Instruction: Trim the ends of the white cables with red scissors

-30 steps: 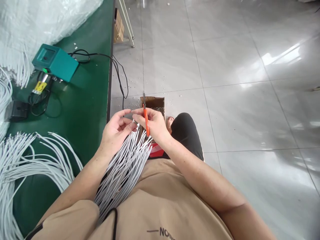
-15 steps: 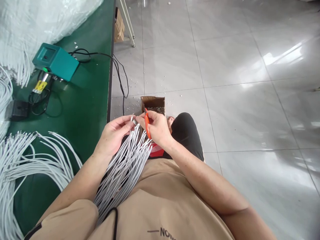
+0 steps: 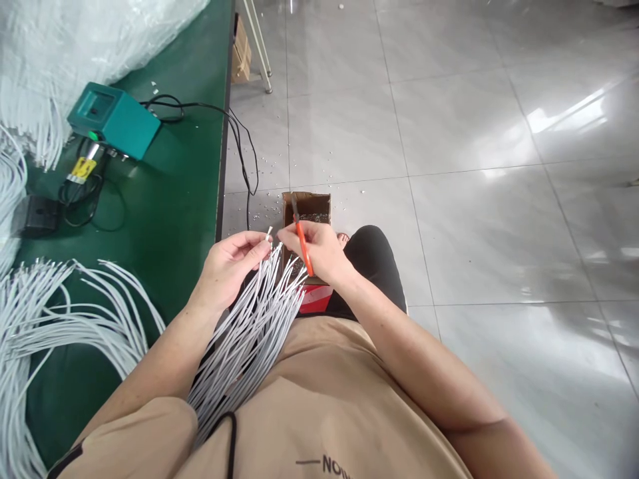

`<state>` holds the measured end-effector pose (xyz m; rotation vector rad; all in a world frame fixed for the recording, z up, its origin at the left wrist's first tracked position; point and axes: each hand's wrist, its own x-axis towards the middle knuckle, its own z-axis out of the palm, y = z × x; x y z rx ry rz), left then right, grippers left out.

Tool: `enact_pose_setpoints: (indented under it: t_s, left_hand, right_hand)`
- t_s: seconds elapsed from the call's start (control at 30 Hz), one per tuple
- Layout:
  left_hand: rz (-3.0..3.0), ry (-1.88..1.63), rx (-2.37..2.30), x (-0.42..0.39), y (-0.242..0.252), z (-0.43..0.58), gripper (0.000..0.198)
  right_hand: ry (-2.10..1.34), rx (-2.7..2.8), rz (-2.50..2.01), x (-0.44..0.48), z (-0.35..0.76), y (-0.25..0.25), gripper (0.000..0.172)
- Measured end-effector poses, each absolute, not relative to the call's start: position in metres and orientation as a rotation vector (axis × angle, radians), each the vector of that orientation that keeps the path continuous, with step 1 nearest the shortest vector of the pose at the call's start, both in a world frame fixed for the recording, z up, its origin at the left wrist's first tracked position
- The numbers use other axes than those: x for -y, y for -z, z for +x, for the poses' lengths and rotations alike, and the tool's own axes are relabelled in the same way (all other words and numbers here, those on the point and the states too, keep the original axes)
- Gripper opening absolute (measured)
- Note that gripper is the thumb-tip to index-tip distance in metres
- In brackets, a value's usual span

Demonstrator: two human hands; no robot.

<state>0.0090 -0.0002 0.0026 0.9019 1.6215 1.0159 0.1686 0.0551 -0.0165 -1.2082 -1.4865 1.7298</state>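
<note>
The left hand [image 3: 227,266] pinches a white cable end [image 3: 270,232]; the right hand [image 3: 323,251] grips an orange-handled tool [image 3: 304,247], perhaps cutters. Below both, the cables [image 3: 252,326] look light, springy, best held just behind their tips.

Place: workshop | green workbench [image 3: 174,199] | white cable bundles [image 3: 252,326] | teal box [image 3: 120,123], perhaps a power unit

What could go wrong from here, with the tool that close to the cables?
The right hand holds the orange-handled tool near the left hand, so a slip might nick its fingertips. The loose ends of the cable bundle crowd just below the pinched white tip; a neighbour could get caught. The black cord hangs past the table edge and might snag.
</note>
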Motion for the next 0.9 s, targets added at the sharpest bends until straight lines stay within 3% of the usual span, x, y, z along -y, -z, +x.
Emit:
enact_pose_setpoints:
  t_s: [0.2, 0.9]
  left_hand:
    - [0.973, -1.051, -1.724, 0.0, -0.002, 0.008, 0.03]
    - [1.535, -0.807, -1.954, 0.004, -0.013, 0.014, 0.019]
  right_hand:
    - [-1.09, 2.129, -1.326, -0.044, 0.166, 0.027, 0.029]
    - [-0.679, 2.407, -1.41, -0.04, 0.168, 0.02, 0.023]
